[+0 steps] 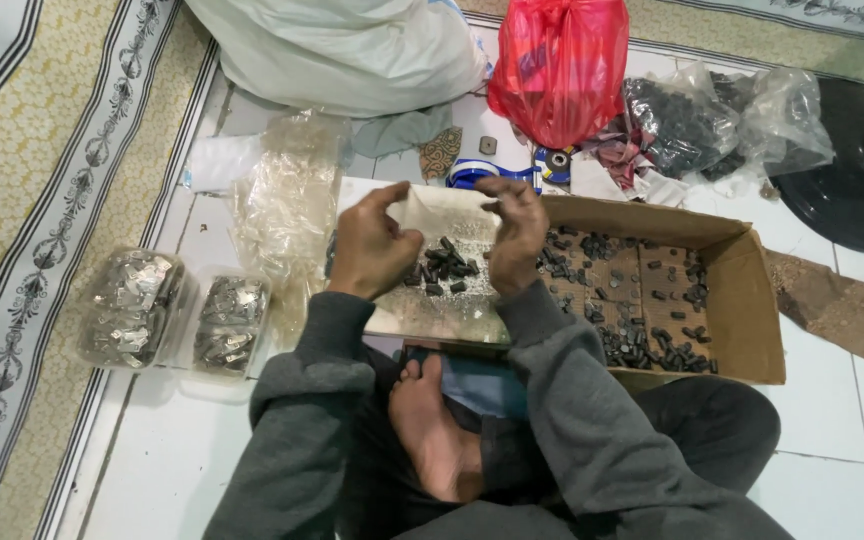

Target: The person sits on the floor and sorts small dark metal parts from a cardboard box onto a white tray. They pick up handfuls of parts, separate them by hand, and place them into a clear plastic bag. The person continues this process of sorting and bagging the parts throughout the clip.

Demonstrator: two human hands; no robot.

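Partway through, by the look of it. Packed already: two clear packets [132, 305] stuffed with small metallic parts, lying side by side on the tiled floor [172, 470] at the left, next to the patterned rug [32, 200]. Left to handle: plenty, judging by the loose stock all around.

Between both hands, on a pale sheet [447, 310] propped over the near-left end of a cardboard box [752, 310]: a small heap of dark pieces [442, 268], touching one another, with pale dust or grit around them.

Left hand [372, 245]: curled, thumb up, seemingly pinching the sheet's upper left edge, though too blurred for certainty. Right hand [514, 235]: bent over the heap's right side, fingertips turned down; impossible to tell whether pinching a piece or bare.

Containers:
- Cardboard box: open-topped, holding scattered dark pieces [652, 345], thickest along the near wall and thin in the middle.
- Crumpled stack of clear bags [287, 200]: apparently unfilled, just left of the sheet.
- Clear bag [682, 125] beyond the box: bulging with more dark pieces.
- Red plastic bag [557, 65]: tied off, contents hidden.
- Large white sack [342, 45]: at the top, contents hidden.
- Blue tape dispenser [482, 172]: on the floor just beyond the hands.
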